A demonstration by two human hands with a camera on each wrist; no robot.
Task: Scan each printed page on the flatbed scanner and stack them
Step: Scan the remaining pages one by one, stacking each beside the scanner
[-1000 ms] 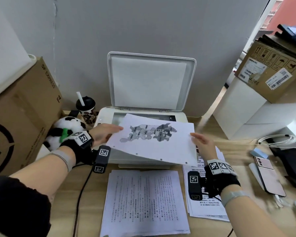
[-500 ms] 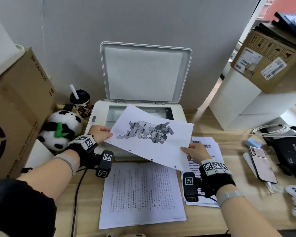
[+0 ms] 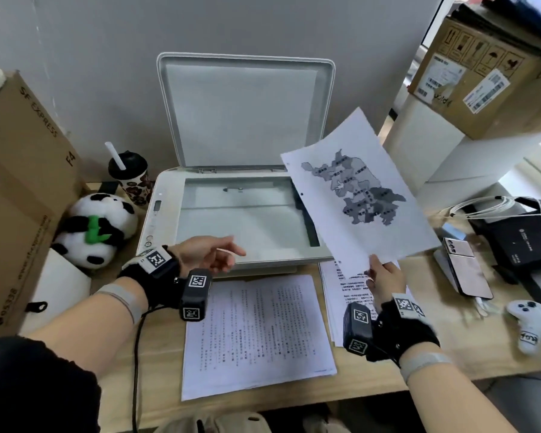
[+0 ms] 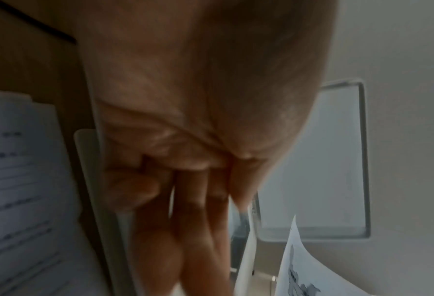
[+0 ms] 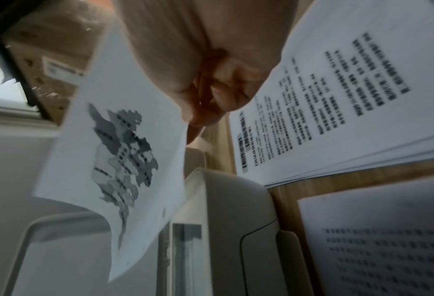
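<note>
The white flatbed scanner (image 3: 156, 226) stands at the desk's back with its lid (image 3: 247, 110) raised and its glass bare. My right hand (image 3: 383, 278) pinches the bottom edge of a page printed with a grey map (image 3: 356, 195) (image 5: 114, 156), held tilted in the air to the right of the scanner. Over the scanner's front edge hovers my left hand (image 3: 213, 256), fingers loosely extended and holding nothing. A single text page (image 3: 256, 332) lies on the desk in front of the scanner. To its right sits a stack of printed pages (image 3: 341, 285) (image 5: 337, 100), under my right hand.
At the left are a big cardboard box (image 3: 16, 195), a plush panda (image 3: 97, 229) and a cup with a straw (image 3: 130, 176). On the right lie a phone (image 3: 464, 270), a black device (image 3: 525, 239) with white cable, a small white toy (image 3: 530, 323) and more boxes (image 3: 481, 76).
My left hand has let go of the map page. My right hand has swung the page up and off to the right, uncovering the scanner glass.
</note>
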